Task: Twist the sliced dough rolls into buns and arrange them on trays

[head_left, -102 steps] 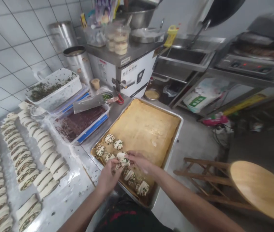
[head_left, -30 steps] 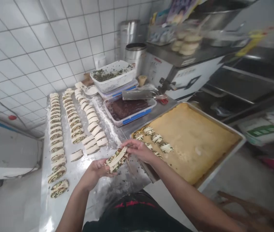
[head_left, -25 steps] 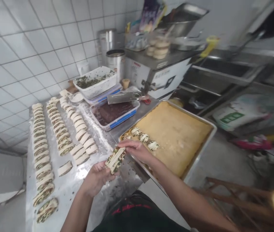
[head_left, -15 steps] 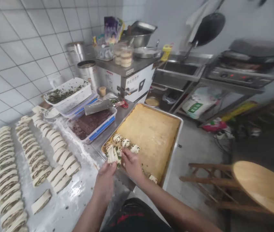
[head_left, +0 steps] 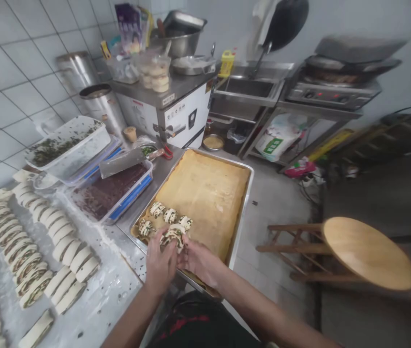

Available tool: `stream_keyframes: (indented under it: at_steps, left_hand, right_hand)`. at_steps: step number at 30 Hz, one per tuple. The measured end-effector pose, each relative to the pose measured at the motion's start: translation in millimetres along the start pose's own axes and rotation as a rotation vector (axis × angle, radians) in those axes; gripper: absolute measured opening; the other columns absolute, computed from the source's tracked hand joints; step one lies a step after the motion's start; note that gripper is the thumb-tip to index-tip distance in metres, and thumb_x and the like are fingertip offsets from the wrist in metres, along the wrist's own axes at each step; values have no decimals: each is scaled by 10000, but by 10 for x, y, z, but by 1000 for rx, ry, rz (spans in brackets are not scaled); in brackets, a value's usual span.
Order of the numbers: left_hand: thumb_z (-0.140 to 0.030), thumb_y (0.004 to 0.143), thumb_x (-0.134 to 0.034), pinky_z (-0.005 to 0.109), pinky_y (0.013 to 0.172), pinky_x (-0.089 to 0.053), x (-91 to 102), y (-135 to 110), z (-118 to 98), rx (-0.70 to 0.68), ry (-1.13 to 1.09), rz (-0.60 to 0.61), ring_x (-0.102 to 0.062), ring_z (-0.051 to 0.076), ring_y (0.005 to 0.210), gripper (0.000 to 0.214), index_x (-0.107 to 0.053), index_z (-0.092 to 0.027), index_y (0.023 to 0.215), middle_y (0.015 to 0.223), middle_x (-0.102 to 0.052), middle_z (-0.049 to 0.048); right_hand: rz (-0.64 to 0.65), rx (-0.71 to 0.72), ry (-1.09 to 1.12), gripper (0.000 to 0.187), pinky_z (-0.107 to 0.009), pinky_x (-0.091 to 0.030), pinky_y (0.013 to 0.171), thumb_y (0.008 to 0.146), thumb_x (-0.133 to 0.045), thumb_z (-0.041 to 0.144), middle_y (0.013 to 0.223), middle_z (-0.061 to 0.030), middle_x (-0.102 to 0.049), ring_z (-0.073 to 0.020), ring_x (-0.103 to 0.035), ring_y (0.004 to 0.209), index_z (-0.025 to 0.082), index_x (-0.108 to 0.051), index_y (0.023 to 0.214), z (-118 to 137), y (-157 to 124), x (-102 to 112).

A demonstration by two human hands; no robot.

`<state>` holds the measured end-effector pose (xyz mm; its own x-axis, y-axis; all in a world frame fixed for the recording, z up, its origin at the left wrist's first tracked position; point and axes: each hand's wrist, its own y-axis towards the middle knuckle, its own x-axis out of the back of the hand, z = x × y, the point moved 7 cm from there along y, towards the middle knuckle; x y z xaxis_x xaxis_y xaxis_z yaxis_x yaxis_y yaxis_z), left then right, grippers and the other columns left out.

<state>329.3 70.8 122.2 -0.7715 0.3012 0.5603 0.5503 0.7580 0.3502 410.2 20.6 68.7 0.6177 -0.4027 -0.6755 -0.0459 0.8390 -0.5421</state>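
Observation:
Both my hands meet over the near corner of a metal baking tray point(head_left: 243, 193) lined with brown paper. My left hand point(head_left: 159, 263) and my right hand point(head_left: 198, 261) are closed together around a twisted dough roll point(head_left: 172, 237) streaked with green filling. Several shaped rolls point(head_left: 164, 212) sit on the tray just beyond my fingers. Rows of cut dough strips point(head_left: 38, 241) lie on the floured steel counter to the left.
A tub of dark paste point(head_left: 109, 191) with a cleaver point(head_left: 125, 160) across it and a white tub of chopped greens point(head_left: 66, 145) stand behind the strips. A wooden stool point(head_left: 367, 251) is at the right. A steel cabinet point(head_left: 165, 108), sink and griddle line the back.
I lifted a dough strip from the counter, stretched it between both hands, then folded and twisted it into a roll while carrying it right over the tray.

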Motion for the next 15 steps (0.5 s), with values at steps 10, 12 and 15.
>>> stream_keyframes:
  at_steps: [10,12,15]
  left_hand:
    - [-218,777,-508,397,945,-391,-940,-287,420,432,-368,399,-476,227,1141,365,-467,-179,1137,1258,-464,148]
    - [-262,745,-564,346,850,-447,-1222,-243,615,623,-503,378,-566,205,998,455,-402,-158,1157,1146,-544,145]
    - [-278,688,-619,290,751,-458,-1603,-144,851,759,-495,367,-607,181,845,413,-442,-149,1039,958,-623,94]
  right_hand:
    - [14,-256,-675,173,-194,-454,521,605,-658,246,617,11,-580,-95,-549,568,144,-582,723,275,248,1337]
    - [110,-286,-848,152,-190,-451,521,569,-640,200,608,15,-584,-98,-548,571,133,-587,695,438,388,1435]
    - [211,-326,-1109,188,-194,-448,528,540,-598,153,618,21,-589,-111,-555,590,127,-593,726,646,609,1470]
